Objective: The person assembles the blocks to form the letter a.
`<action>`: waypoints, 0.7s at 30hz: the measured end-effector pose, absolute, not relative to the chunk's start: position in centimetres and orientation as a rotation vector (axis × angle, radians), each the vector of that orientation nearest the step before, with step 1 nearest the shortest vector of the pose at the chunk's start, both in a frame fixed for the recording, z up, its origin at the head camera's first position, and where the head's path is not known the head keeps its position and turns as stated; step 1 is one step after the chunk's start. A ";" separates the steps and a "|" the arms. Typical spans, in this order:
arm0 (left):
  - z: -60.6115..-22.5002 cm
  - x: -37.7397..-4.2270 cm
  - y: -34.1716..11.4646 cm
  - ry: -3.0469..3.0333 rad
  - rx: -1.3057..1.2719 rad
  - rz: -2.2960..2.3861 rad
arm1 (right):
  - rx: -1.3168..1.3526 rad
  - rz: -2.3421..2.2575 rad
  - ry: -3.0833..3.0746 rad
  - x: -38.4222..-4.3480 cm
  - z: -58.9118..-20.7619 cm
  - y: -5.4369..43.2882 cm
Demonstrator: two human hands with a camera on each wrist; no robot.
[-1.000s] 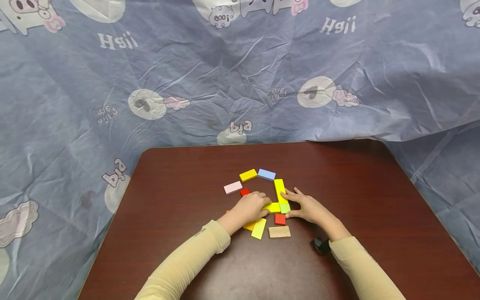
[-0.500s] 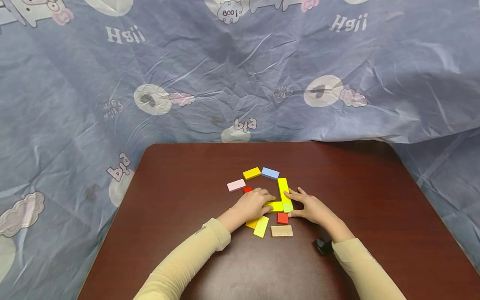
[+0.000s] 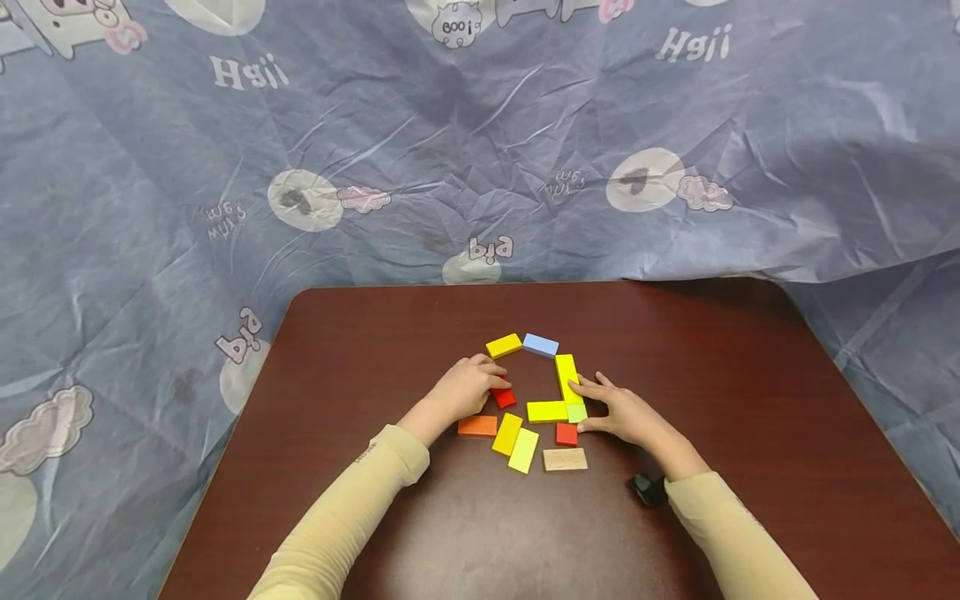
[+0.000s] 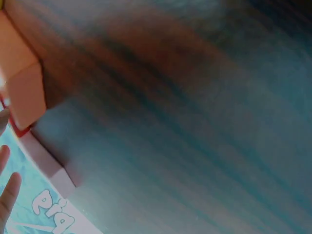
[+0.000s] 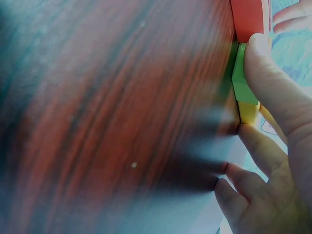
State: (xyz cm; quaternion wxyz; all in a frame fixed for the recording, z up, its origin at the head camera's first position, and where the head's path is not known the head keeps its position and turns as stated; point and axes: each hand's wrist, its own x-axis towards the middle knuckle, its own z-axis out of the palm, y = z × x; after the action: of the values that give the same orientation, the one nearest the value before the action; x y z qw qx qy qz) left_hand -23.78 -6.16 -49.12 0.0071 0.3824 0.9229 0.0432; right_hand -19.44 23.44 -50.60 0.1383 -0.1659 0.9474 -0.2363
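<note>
In the head view my left hand [image 3: 463,388] reaches over a red block [image 3: 506,399], fingertips at its far end; the palm side is hidden. The left wrist view shows some of its fingers [image 4: 9,196] extended and apart, near an orange block [image 4: 27,92] and a pink block [image 4: 51,168]. My right hand [image 3: 626,412] rests beside a small green block [image 3: 577,413] and a long yellow block [image 3: 568,379]. Its thumb [image 5: 275,80] touches the green block, and another finger lies by the yellow block's end. A second red block [image 3: 566,434] sits just nearer than the green one.
On the dark wooden table [image 3: 675,333], a yellow block [image 3: 503,346] and a blue block [image 3: 541,344] lie farther back. A lime block [image 3: 547,412] meets the green one. Nearer are two yellow blocks, a plain wooden block [image 3: 565,459] and an orange block. A patterned cloth [image 3: 450,150] hangs behind.
My left hand has left the lime block and moved left and back to the far red block, uncovering the orange and yellow blocks and covering the pink one. My right hand stays put.
</note>
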 end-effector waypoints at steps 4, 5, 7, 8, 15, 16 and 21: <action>-49.7 -23.6 -5.7 2.878 1.238 0.013 | -0.479 -0.685 2.737 -19.5 -50.6 23.5; -49.7 -23.6 -5.5 2.880 1.249 -0.004 | -0.480 -0.686 2.738 -19.5 -50.6 23.5; -49.7 -23.6 -5.3 2.883 1.260 -0.018 | -0.482 -0.684 2.741 -19.5 -50.6 23.5; -49.6 -23.5 -5.2 2.883 1.258 -0.013 | -0.482 -0.681 2.741 -19.5 -50.6 23.5; -49.4 -23.0 -5.3 2.876 1.255 -0.023 | -0.463 -0.677 2.733 -19.5 -50.6 23.4; -49.3 -22.9 -5.3 2.877 1.252 -0.026 | -0.466 -0.678 2.735 -19.5 -50.5 23.4; -49.4 -22.4 -5.2 2.893 1.223 -0.019 | -0.510 -0.687 2.757 -19.5 -50.6 23.4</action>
State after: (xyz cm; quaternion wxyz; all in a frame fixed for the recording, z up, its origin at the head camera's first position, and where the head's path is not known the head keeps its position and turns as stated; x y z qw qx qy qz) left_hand -22.40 -5.20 -49.45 0.0006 0.3893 0.9211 -0.0061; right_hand -19.48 23.44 -50.57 0.1273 -0.1754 0.9473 -0.2359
